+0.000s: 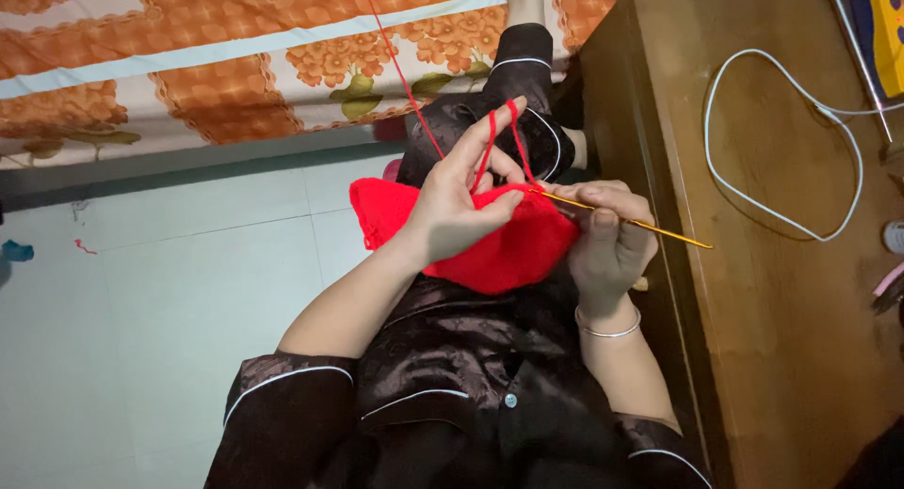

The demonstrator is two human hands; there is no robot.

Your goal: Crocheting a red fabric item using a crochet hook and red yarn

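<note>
The left hand point(452, 202) grips the red crochet piece point(499, 249), its fingers point(490, 136) raised with red yarn point(490, 145) looped over the forefinger tip. From there the yarn runs up and away toward the flowered bedsheet point(235, 65). The right hand point(607, 240) has its fingers closed around a golden crochet hook point(650, 227), whose tip meets the crochet piece just beside the left thumb. A white cable point(782, 150) lies on the wooden worktop point(782, 338), well beyond the right fingers.

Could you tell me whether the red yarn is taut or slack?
Taut: the yarn runs straight from the left hand's raised finger.
</note>
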